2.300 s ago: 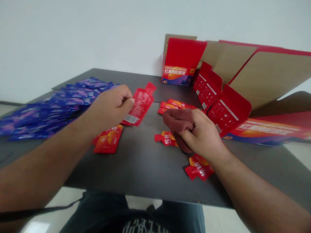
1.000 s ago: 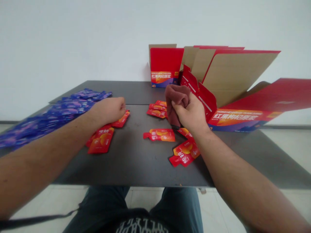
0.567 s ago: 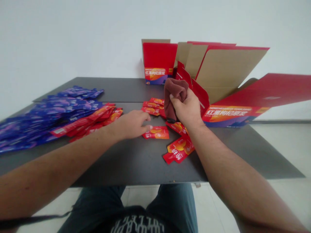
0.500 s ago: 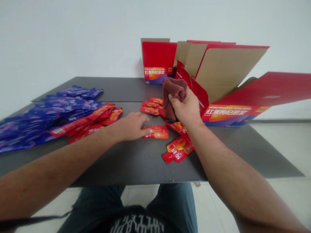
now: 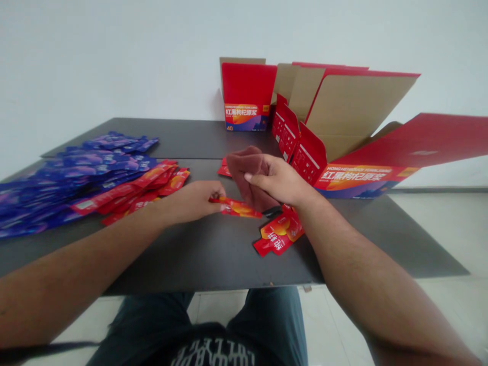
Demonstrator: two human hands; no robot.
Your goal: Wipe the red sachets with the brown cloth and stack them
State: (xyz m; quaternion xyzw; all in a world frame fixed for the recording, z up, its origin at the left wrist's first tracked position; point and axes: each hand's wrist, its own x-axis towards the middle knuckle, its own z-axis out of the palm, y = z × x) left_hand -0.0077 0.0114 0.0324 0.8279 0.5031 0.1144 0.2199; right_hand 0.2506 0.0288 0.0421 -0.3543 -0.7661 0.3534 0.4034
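My left hand (image 5: 204,199) pinches one end of a red and orange sachet (image 5: 241,207), whose far end points right toward the cloth. In my right hand (image 5: 280,179) is a folded brown cloth (image 5: 247,170), its lower edge close to or touching the sachet; the exact contact cannot be made out. Below the right wrist lie more red sachets (image 5: 277,238), flat on the table (image 5: 183,259). Another red sachet (image 5: 224,168) shows partly behind the cloth, which hides the rest of that group.
A large heap of blue-purple sachets (image 5: 76,178) covers the table's left side, with red sachets (image 5: 152,188) on its right edge. An open red carton (image 5: 358,180) with raised flaps stands at the right, and a smaller-looking red carton (image 5: 247,96) stands behind.
My left hand has closed on the sachet and lifted it a little off the table. My right hand has brought the cloth down and left, over the sachet's right end.
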